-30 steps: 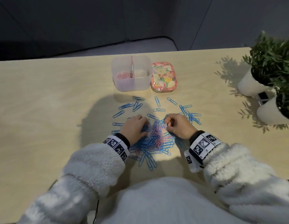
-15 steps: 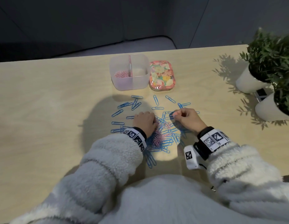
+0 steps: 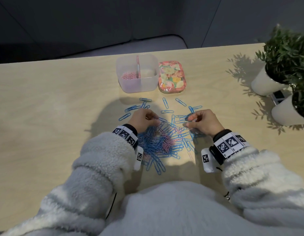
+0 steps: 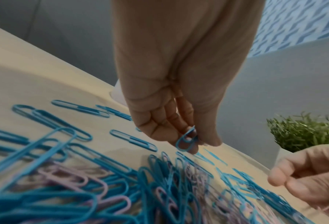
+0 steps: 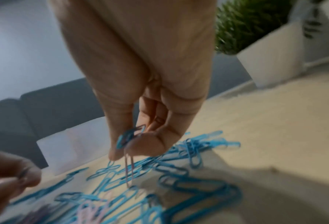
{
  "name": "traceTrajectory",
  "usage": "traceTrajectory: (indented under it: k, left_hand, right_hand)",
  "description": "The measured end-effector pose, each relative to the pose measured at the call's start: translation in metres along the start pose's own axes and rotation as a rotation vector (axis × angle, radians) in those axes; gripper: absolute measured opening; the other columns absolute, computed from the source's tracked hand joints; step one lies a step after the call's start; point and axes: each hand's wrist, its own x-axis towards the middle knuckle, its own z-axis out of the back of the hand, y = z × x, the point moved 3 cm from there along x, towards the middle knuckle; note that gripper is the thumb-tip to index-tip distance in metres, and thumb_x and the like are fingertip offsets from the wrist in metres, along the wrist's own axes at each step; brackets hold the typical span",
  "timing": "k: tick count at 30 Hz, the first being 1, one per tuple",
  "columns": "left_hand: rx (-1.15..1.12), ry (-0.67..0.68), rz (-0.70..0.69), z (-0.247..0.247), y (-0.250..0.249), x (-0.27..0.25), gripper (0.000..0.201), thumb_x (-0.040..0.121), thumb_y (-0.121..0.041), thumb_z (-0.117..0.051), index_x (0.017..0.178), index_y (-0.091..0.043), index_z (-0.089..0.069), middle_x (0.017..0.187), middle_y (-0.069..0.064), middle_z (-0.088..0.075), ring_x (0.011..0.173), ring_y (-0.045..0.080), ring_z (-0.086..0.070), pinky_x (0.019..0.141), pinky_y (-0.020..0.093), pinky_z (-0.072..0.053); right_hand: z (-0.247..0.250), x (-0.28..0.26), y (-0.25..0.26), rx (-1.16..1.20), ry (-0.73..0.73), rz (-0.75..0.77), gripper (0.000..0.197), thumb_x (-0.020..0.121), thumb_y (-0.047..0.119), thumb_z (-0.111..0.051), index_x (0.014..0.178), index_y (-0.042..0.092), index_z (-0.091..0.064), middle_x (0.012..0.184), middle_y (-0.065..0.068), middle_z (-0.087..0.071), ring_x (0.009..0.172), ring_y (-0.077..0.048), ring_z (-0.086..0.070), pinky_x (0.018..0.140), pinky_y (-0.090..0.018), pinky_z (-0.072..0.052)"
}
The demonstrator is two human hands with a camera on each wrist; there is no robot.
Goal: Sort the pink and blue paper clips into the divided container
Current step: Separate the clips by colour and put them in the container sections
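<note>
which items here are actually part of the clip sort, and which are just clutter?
Part of the job:
- clear plastic divided container, pink clips in its left compartment
- mixed heap of pink and blue paper clips
- blue paper clip pinched by the left hand
- blue clips held in the right hand

Just lying about:
- floral-patterned rounded tin
- two white-potted green plants

Both forearms reach forward, wrists banded. Left hand curled, fingertips pinching a blue clip. Right hand curled, pinching clips, one pink dangling.
</note>
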Motion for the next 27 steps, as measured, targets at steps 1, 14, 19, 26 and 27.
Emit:
traceTrajectory:
  k: [1, 14, 19, 26, 27]
  left_hand:
    - [-0.028, 0.006, 0.013, 0.001, 0.002, 0.001, 0.004, 0.08, -0.016, -0.07, 0.082, -0.014, -0.067, 0.074, 0.006, -0.062, 0.071, 0.019, -0.056, 0.068, 0.033, -0.049]
    - [-0.655, 0.101, 0.477, 0.001, 0.0, -0.007, 0.034, 0.098, -0.024, -0.036, 0.066, -0.015, -0.044, 0.058, -0.001, -0.037, 0.051, 0.013, -0.038, 0.04, 0.016, -0.039]
    - [-0.593, 0.035, 0.432, 0.0, 0.002, -0.002, 0.023, 0.097, -0.016, -0.035, 0.081, -0.011, -0.051, 0.064, 0.003, -0.048, 0.05, 0.01, -0.046, 0.04, 0.017, -0.039]
    - [-0.297, -0.065, 0.211, 0.011, 0.003, 0.003, 0.031, 0.093, 0.005, -0.03, 0.077, -0.011, -0.051, 0.083, 0.014, -0.059, 0.066, 0.02, -0.06, 0.074, 0.033, -0.056]
    - [-0.187, -0.104, 0.181, 0.014, 0.001, 0.002, 0.029, 0.092, 0.003, -0.03, 0.079, -0.011, -0.053, 0.087, 0.013, -0.061, 0.07, 0.024, -0.063, 0.081, 0.037, -0.054]
  right_hand:
    - [0.003, 0.002, 0.0, -0.072, -0.057, 0.012, 0.016, 0.073, -0.001, -0.074, 0.07, 0.01, -0.063, 0.061, -0.012, -0.057, 0.035, 0.002, -0.051, 0.037, -0.007, -0.039]
    - [0.007, 0.0, -0.005, -0.225, -0.131, 0.026, 0.03, 0.079, -0.008, -0.039, 0.082, 0.008, -0.064, 0.074, -0.012, -0.068, 0.056, -0.007, -0.068, 0.069, -0.033, -0.059]
    - [-0.006, -0.013, 0.013, -0.561, -0.231, 0.275, 0.015, 0.076, 0.016, -0.056, 0.08, 0.014, -0.07, 0.089, -0.011, -0.072, 0.092, -0.035, -0.062, 0.08, -0.038, -0.047]
    - [-0.044, -0.019, 0.015, -0.897, -0.091, 0.175, 0.027, 0.08, 0.045, -0.063, 0.086, 0.019, -0.065, 0.095, -0.008, -0.07, 0.104, -0.028, -0.056, 0.091, -0.037, -0.033]
    - [-0.045, -0.017, 0.016, -0.884, -0.079, 0.171, 0.022, 0.081, 0.04, -0.063, 0.088, 0.019, -0.066, 0.097, -0.008, -0.07, 0.105, -0.028, -0.056, 0.092, -0.037, -0.033]
